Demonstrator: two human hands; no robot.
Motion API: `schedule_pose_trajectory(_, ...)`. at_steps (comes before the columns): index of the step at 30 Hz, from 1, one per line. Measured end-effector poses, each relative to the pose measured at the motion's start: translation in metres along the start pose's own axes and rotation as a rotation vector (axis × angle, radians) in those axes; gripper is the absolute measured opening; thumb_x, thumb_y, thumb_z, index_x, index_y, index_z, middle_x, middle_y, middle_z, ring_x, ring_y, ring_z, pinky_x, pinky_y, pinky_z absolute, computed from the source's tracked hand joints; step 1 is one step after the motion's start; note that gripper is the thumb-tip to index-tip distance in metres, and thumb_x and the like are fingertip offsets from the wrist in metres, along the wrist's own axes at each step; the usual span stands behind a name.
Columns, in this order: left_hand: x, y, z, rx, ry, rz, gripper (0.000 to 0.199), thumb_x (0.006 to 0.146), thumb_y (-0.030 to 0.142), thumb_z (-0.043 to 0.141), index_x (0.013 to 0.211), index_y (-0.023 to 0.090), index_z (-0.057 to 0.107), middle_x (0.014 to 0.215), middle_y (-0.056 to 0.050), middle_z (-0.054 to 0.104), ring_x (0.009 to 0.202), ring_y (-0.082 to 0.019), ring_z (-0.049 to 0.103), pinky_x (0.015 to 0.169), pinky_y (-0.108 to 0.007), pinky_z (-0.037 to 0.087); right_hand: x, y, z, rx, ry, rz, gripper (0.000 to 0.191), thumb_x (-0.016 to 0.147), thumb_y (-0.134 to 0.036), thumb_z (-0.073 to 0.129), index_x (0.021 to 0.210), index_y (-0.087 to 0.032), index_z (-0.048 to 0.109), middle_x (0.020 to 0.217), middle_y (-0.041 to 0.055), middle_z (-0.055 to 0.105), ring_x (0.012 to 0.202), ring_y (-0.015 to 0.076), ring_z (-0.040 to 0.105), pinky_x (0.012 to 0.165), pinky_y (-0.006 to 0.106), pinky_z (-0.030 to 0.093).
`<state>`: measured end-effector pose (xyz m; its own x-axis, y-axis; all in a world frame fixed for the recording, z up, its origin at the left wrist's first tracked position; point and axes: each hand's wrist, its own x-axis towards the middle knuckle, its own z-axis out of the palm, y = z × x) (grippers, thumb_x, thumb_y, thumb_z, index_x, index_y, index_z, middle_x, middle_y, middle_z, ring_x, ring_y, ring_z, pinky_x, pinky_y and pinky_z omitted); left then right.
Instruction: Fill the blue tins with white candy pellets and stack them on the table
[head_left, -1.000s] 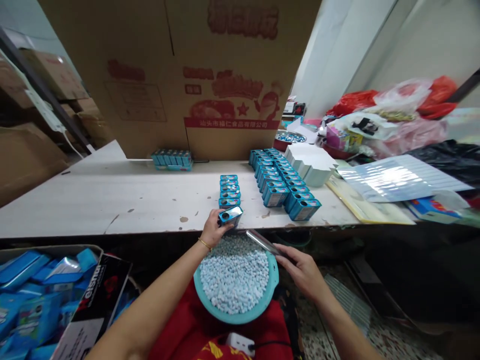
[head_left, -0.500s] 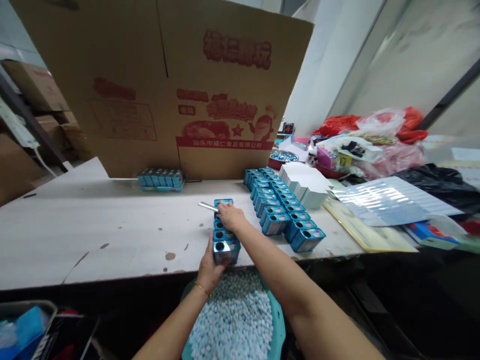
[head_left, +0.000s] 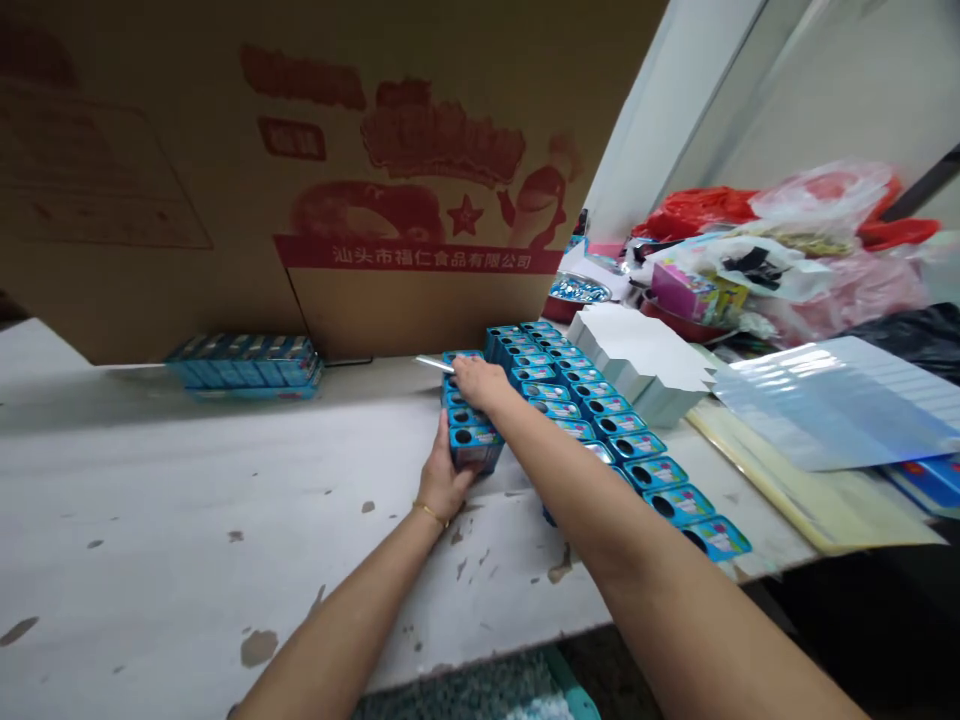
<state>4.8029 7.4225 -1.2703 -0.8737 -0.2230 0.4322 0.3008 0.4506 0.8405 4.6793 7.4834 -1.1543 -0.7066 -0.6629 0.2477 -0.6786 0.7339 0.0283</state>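
A short row of small blue tins [head_left: 474,437], with dark round holes in their tops, is squeezed between my two hands above the white table. My left hand [head_left: 446,477] wraps round the near end of the row. Over the far end lies my right hand [head_left: 478,382], its fingers closed; a thin silver metal strip [head_left: 433,363] sticks out of it to the left. The grip's underside is hidden. Just right of the held row stand longer rows of the same blue tins [head_left: 600,390], partly covered by my right forearm.
A big cardboard box [head_left: 420,310] rises at the back. A wrapped pack of blue tins [head_left: 251,365] lies before it at left. Stacked white card [head_left: 637,345], clear sheets [head_left: 847,400] and plastic bags [head_left: 817,200] fill the right. Below the edge sits a green tub [head_left: 574,690] of pale pellets.
Both hands have carried the short row of tins away from the table's front edge, close beside the standing rows. The view has shifted forward, and the box looks nearer.
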Motion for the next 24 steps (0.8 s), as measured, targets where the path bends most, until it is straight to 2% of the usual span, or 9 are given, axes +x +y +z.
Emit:
schedule_pose_trajectory(4,0.055,-0.004,0.017,0.042,0.002,0.003,0.096,0.066,0.026,0.063,0.139,0.016,0.001,0.134,-0.013,0.035,0.12,-0.024,0.039,0.098,-0.036,0.036,0.048,0.035,0.005,-0.054,-0.024,0.086,0.03,0.087,-0.028,0.033,0.11,-0.016,0.046,0.111,0.0109,0.053,0.102,0.0239,0.049,0.082,0.038,0.043)
schedule_pose_trajectory(7,0.083,-0.003,0.03,0.096,-0.01,-0.06,0.099,0.065,0.022,0.063,0.139,0.017,-0.003,0.135,-0.013,0.033,0.118,-0.027,0.04,0.096,-0.038,0.037,0.062,0.051,0.0,-0.027,-0.054,0.115,0.032,0.087,-0.034,0.033,0.111,-0.017,0.047,0.11,0.0107,0.055,0.101,0.0249,0.051,0.082,0.04,0.043)
schedule_pose_trajectory(10,0.09,-0.001,0.036,0.118,0.0,-0.15,0.11,0.062,0.026,0.068,0.137,0.01,-0.011,0.14,-0.018,0.021,0.125,-0.029,0.03,0.101,-0.039,0.031,0.043,0.057,-0.017,0.027,0.005,0.057,0.032,0.087,-0.034,0.033,0.114,-0.02,0.046,0.129,0.0061,0.042,0.106,0.0245,0.049,0.087,0.041,0.041)
schedule_pose_trajectory(13,0.066,0.003,0.023,0.09,-0.039,-0.211,0.119,0.059,0.042,0.07,0.136,0.002,-0.012,0.142,-0.02,0.007,0.131,-0.026,0.013,0.107,-0.036,0.019,-0.015,0.055,-0.047,0.055,0.169,0.015,0.031,0.087,-0.029,0.035,0.113,-0.018,0.047,0.132,0.0045,0.039,0.106,0.0236,0.048,0.086,0.037,0.041)
schedule_pose_trajectory(16,0.01,0.012,-0.019,0.074,-0.051,-0.222,0.1,0.07,0.048,0.059,0.138,0.008,-0.001,0.143,-0.016,0.01,0.132,-0.022,0.013,0.108,-0.036,0.014,-0.105,0.044,-0.068,0.236,0.266,0.093,0.031,0.088,-0.029,0.033,0.11,-0.018,0.052,0.103,0.0058,0.059,0.091,0.0204,0.055,0.079,0.032,0.043)
schedule_pose_trajectory(18,-0.04,0.019,-0.061,0.041,-0.001,-0.183,0.086,0.074,0.046,0.055,0.139,0.016,0.006,0.143,-0.012,0.016,0.129,-0.021,0.023,0.107,-0.036,0.02,-0.171,0.028,-0.065,0.496,0.286,0.09,0.035,0.086,-0.03,0.037,0.116,-0.018,0.051,0.106,0.005,0.059,0.093,0.0179,0.055,0.082,0.029,0.041)
schedule_pose_trajectory(19,-0.067,0.022,-0.085,0.039,0.051,-0.17,0.081,0.075,0.045,0.054,0.138,0.02,0.01,0.142,-0.01,0.02,0.126,-0.02,0.028,0.105,-0.037,0.024,-0.203,0.017,-0.057,0.627,0.279,0.073,0.037,0.083,-0.029,0.041,0.116,-0.016,0.052,0.112,0.006,0.056,0.1,0.0178,0.052,0.087,0.028,0.039)
schedule_pose_trajectory(21,-0.124,0.023,-0.137,0.082,0.197,-0.194,0.074,0.075,0.044,0.055,0.136,0.024,0.018,0.137,-0.009,0.031,0.122,-0.021,0.035,0.102,-0.04,0.029,-0.264,-0.014,-0.028,0.862,0.075,0.069,0.036,0.081,-0.03,0.044,0.113,-0.016,0.055,0.111,0.0046,0.057,0.099,0.0166,0.053,0.087,0.025,0.038)
schedule_pose_trajectory(24,-0.207,0.015,-0.216,0.209,0.41,-0.212,0.073,0.071,0.044,0.058,0.133,0.026,0.025,0.132,-0.009,0.038,0.119,-0.023,0.039,0.1,-0.043,0.032,-0.34,-0.072,0.035,1.042,-0.206,0.127,0.024,0.079,-0.028,0.045,0.087,-0.014,0.062,0.083,0.0027,0.061,0.081,0.0158,0.054,0.072,0.024,0.04)
